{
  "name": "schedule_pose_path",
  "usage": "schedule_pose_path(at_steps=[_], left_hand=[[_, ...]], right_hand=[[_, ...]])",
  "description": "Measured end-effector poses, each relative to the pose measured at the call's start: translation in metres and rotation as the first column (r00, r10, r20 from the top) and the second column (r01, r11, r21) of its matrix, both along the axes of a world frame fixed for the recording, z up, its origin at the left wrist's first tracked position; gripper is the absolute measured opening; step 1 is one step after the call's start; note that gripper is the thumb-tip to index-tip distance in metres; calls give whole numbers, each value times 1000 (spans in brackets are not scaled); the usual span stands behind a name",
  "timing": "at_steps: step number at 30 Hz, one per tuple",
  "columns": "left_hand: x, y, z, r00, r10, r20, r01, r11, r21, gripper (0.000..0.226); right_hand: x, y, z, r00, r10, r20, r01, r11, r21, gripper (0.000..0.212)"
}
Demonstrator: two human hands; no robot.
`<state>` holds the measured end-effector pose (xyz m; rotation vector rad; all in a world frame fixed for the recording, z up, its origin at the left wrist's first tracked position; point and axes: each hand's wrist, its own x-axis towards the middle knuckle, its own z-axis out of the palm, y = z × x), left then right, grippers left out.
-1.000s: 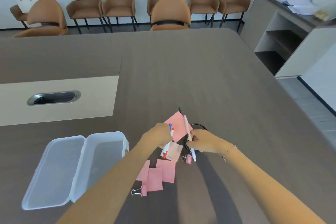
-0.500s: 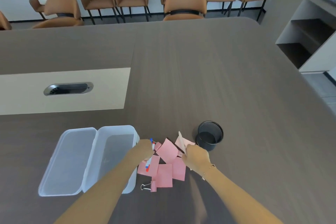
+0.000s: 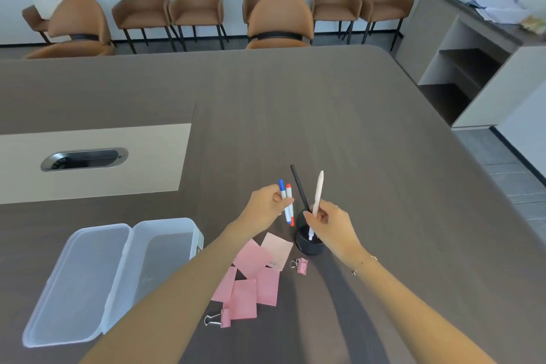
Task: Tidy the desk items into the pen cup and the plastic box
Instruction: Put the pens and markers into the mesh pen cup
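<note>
My left hand (image 3: 267, 208) grips two white markers (image 3: 287, 204), one blue-capped and one red-capped, just left of the black pen cup (image 3: 308, 242). My right hand (image 3: 332, 223) holds a cream pen (image 3: 317, 195) and a black pen (image 3: 300, 188) upright over the cup, with their lower ends inside it. Several pink sticky notes (image 3: 254, 275) lie in a loose pile in front of the cup. One pink binder clip (image 3: 300, 265) sits beside the cup and another binder clip (image 3: 220, 319) lies at the pile's near edge. The clear plastic box (image 3: 165, 248) stands open at the left.
The box's lid (image 3: 76, 281) lies flat to its left. A beige inset with a metal cable slot (image 3: 84, 159) is set in the table (image 3: 325, 115) at the far left. Brown chairs (image 3: 279, 21) line the far side, and a cabinet (image 3: 472, 47) stands at the right.
Both hands have lifted off the sticky-note pile with their pens. The right hand moved over the pen cup and lowered its pens' tips into it. The left hand rose beside the cup.
</note>
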<state>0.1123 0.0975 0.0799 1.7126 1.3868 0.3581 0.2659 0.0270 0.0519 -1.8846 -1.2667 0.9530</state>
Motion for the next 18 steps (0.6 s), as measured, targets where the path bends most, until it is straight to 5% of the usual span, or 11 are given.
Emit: schedule_pose_path(at_steps=[8, 18], left_hand=[[58, -3, -30, 988, -133, -71, 130, 990, -52, 16], [21, -6, -40, 999, -35, 18, 37, 997, -63, 24]], right_hand=[[45, 4, -19, 985, 84, 150, -49, 973, -227, 19], [39, 0, -18, 970, 97, 224, -50, 977, -208, 13]])
